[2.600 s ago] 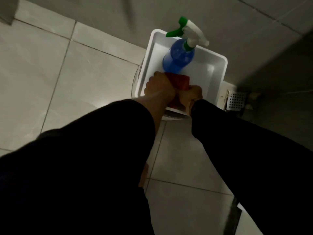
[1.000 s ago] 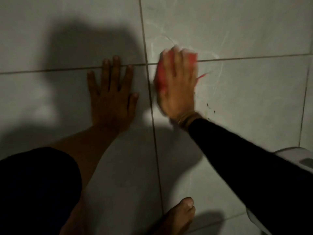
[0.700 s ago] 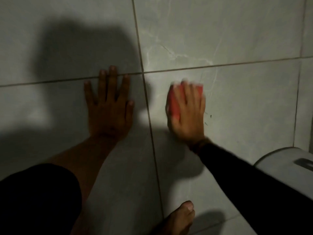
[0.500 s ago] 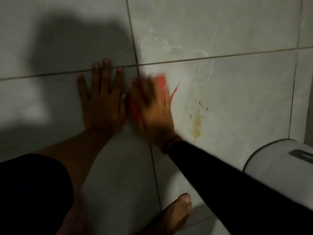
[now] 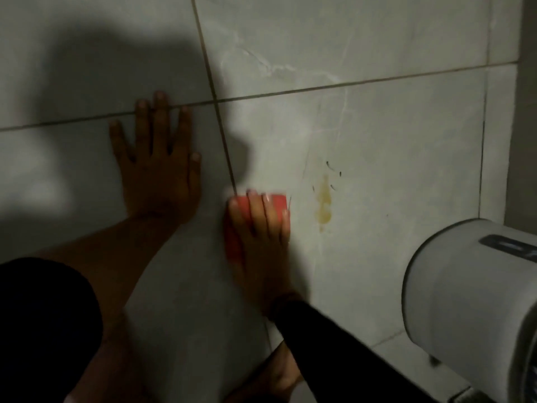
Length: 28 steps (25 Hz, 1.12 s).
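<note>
1. The right hand [image 5: 261, 239] lays straight fingers over a red sponge [image 5: 277, 205], pressing it to the wall tile [image 5: 392, 135]. The hand hides most of the sponge.
2. The left hand [image 5: 158, 173] lies spread flat on the wall, gripping nothing.
3. A yellow stain [image 5: 324, 206] sits near the sponge, on its right.
4. A white drum [image 5: 465, 301] is cut off at the right edge, its contents unseen.

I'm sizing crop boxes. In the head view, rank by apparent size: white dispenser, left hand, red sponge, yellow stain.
white dispenser (nearest the camera)
left hand
red sponge, partly under the right hand
yellow stain; near the sponge's visible part, so unsure
</note>
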Available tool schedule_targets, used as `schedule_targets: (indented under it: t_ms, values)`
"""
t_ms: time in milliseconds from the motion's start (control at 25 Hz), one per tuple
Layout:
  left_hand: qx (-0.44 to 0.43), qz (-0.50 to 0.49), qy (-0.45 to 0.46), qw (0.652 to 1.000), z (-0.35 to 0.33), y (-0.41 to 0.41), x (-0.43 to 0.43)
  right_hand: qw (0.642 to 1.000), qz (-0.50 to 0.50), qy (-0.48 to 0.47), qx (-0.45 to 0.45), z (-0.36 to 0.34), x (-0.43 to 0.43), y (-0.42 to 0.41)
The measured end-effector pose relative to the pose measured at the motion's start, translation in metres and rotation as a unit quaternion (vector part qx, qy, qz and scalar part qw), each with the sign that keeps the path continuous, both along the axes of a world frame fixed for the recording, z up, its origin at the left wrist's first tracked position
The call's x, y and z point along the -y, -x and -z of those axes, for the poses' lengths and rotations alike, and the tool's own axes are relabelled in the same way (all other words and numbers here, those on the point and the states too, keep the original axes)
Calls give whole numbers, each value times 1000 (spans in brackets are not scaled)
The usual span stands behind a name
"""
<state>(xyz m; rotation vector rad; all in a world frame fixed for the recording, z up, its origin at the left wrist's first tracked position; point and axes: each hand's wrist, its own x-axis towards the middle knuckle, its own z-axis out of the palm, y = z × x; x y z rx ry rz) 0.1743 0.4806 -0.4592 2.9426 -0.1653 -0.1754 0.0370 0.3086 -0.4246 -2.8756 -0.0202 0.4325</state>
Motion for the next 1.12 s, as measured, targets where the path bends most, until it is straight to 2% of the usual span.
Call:
schedule_targets:
  t_ms: [40, 120, 200, 240, 320, 360, 440, 520, 640, 680, 760, 840, 920, 1000, 1040, 1120]
  values:
    - [-2, 0, -1, 1000, 0, 0, 0, 1000, 9, -7, -28, -15, 12, 39]
    - [1, 1, -2, 1000, 1, -1, 1, 991, 120, -9, -60, -19, 60, 55]
    - [4, 2, -2, 1000, 3, -2, 3, 963, 265, 27, -38, -5, 102, -1]
    - [5, 2, -1, 1000, 6, -2, 2, 954, 296, 41, -7, 3, 113, -35]
    - [2, 0, 0, 1000, 7, -2, 0, 962, 263, 70, 40, 11, 108, -60]
    - [0, -3, 2, 1000, 6, -2, 0, 970, 229, 78, 34, 15, 96, -41]
    - [-6, -7, 3, 1000, 3, -2, 2, 977, 198, 66, -47, 0, 71, 28]
    - [-7, -4, 1, 1000, 3, -3, 1, 961, 260, 40, -84, -19, 86, 59]
    - [-2, -3, 4, 1000, 6, -2, 0, 903, 427, 37, -4, -14, 154, -24]
    - [1, -2, 6, 1000, 7, -1, 0, 907, 415, 64, 27, -8, 168, -68]
    - [1, 1, 6, 1000, 8, -3, 0, 955, 284, 68, 53, 6, 148, -125]
    - [-4, -1, 12, 1000, 6, -2, 0, 984, 156, 78, 45, 16, 93, -100]
    - [-6, -7, 14, 1000, 5, -1, 0, 994, 93, 51, -7, 6, 54, -18]
    - [-12, -4, 8, 1000, 5, -1, 0, 992, 109, 31, -47, -18, 72, 41]
    - [-13, -5, 3, 1000, 5, -2, 0, 987, 149, 34, -49, -24, 96, 41]
    - [-12, -6, -3, 1000, 5, -1, 1, 952, 300, 53, -35, -21, 145, -18]
